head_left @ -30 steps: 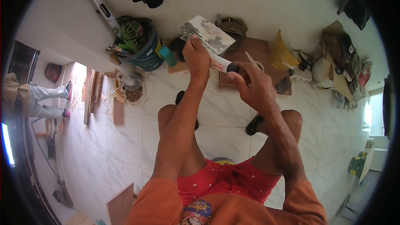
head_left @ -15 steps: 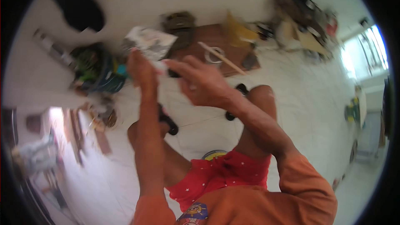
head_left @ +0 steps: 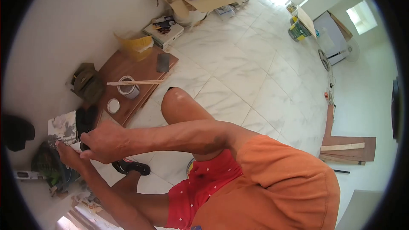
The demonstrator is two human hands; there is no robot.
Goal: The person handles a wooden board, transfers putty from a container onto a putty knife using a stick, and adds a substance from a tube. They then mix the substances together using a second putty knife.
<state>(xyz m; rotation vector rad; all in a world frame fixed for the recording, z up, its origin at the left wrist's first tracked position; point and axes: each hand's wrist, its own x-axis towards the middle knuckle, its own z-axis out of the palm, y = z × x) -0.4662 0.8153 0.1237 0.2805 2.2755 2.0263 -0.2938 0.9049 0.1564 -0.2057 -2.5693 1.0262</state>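
Observation:
My left hand point(head_left: 71, 156) is closed at the lower edge of a flat plate smeared with white and grey putty point(head_left: 62, 127). Close beside it, my right hand point(head_left: 107, 142) wraps round the dark handle of what looks like a putty knife point(head_left: 78, 146), its pale blade reaching toward the left hand. Farther off, on a brown wooden board point(head_left: 147, 74), stands an open paint can point(head_left: 130, 91) with wooden sticks point(head_left: 142, 82) across its top. A round white lid point(head_left: 113, 106) lies near the can.
The wall rises close by on the left, with an olive backpack point(head_left: 88, 84) against it. A yellow sheet point(head_left: 135, 47) and a dark square piece point(head_left: 162, 62) rest on the board. Behind are a white box point(head_left: 164, 33) and piled cardboard point(head_left: 204, 4). Buckets point(head_left: 297, 32) stand far right.
The view has swung to the right, so hands and board now appear farther left. Both hands still hold the plate and knife close together. The paint can shows clearly now.

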